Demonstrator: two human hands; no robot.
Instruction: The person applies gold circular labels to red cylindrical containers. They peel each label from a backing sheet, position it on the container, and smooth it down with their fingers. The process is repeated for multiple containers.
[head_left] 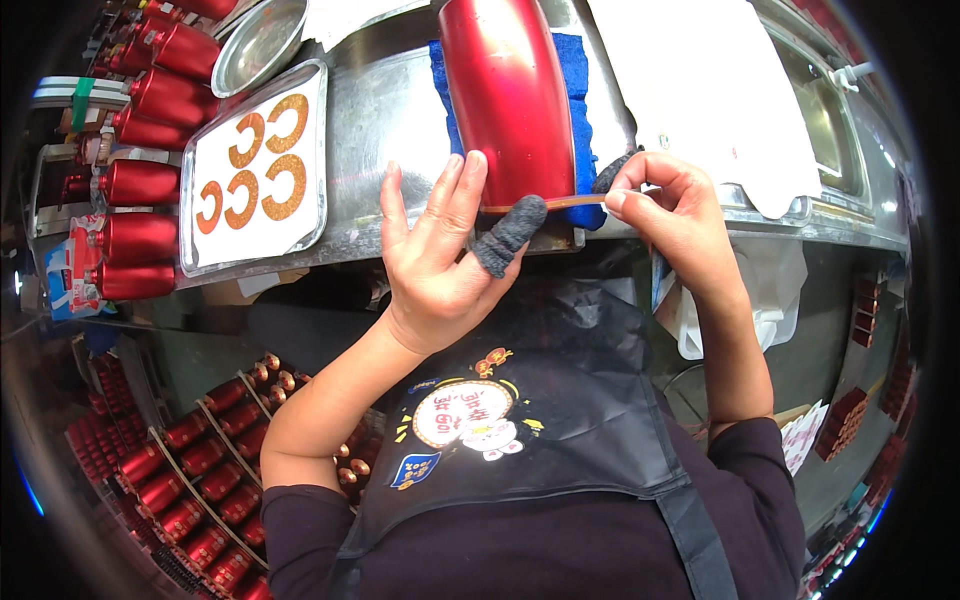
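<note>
My right hand (672, 210) pinches the brown strip (580, 201); my left hand (437, 268), fingers spread, thumbs the near end of the red bottle (510, 110) on blue cloth (577, 85). Uneven pull could skew the strip.

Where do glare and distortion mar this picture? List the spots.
Head view: highlights streak the red bottle; head view: the white sheet is nearly washed out; head view: the metal table looks bowed along its front edge, and the corners go black.
</note>
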